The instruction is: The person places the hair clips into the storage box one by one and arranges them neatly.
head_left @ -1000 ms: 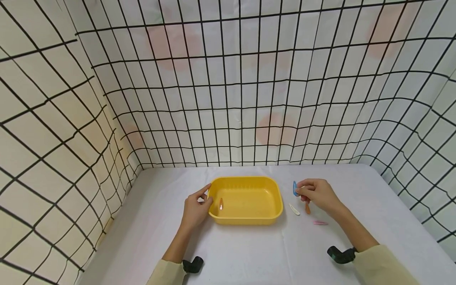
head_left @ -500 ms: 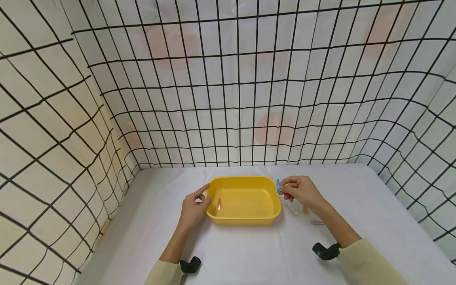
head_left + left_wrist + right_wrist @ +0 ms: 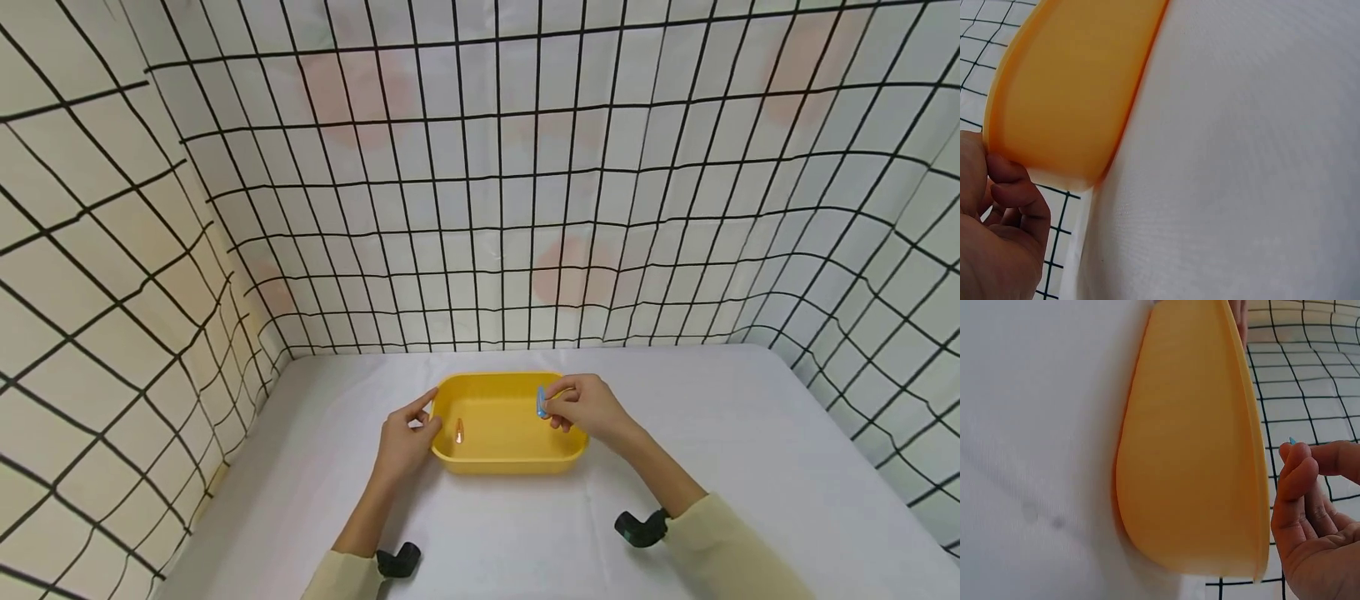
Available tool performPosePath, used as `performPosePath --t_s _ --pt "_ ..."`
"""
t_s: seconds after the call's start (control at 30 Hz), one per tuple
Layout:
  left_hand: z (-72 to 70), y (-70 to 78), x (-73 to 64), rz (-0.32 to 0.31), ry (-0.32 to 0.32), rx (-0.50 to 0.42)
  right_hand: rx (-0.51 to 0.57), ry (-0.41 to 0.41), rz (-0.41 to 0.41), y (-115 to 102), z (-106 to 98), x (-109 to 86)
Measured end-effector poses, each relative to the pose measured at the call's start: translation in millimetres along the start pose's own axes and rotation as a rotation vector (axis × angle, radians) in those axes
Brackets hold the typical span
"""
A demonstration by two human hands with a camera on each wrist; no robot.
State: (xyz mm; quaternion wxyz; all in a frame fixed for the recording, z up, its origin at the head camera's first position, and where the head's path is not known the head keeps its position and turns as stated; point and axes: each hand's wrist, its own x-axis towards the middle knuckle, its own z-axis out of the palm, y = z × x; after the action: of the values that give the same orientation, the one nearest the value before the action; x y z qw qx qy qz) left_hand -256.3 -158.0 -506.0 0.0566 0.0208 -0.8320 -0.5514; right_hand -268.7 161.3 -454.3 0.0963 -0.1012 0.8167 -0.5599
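In the head view, a shallow yellow plastic tray [image 3: 510, 467] sits on the white table. My left hand [image 3: 405, 437] holds it by its left rim, fingers bent at the edge in the left wrist view. My right hand [image 3: 591, 408] pinches a blue snap hair clip [image 3: 541, 403] between thumb and fingertips over the tray's right part. Only the tip of that blue clip [image 3: 1292, 440] shows in the right wrist view. Inside the tray, near its left end, lies an orange hair clip [image 3: 460, 431].
A white cloth covers the table [image 3: 495, 533]. Behind it and along both sides hangs a white cloth with a black grid [image 3: 480, 208]. Each wrist carries a black camera, such as the right wrist camera [image 3: 641, 529]. The right hand and forearm hide the tabletop beneath them.
My right hand has moved left with the blue hair clip, from beside the tray to over it. The other clips on the table have become hidden behind the right arm. The left hand stays put.
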Motion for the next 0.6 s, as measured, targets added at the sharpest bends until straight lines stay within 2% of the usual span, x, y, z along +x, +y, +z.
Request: performPosePath --t_s 0.4,0.6 --pt "1.5 -2.1 4.0 -0.001 0.018 0.004 0.007 -0.033 0.021 -5.3 35.0 14.8" --pt "1.2 -3.0 2.8 -0.016 0.010 0.003 -0.010 -0.020 0.041 -4.0 51.0 22.0"
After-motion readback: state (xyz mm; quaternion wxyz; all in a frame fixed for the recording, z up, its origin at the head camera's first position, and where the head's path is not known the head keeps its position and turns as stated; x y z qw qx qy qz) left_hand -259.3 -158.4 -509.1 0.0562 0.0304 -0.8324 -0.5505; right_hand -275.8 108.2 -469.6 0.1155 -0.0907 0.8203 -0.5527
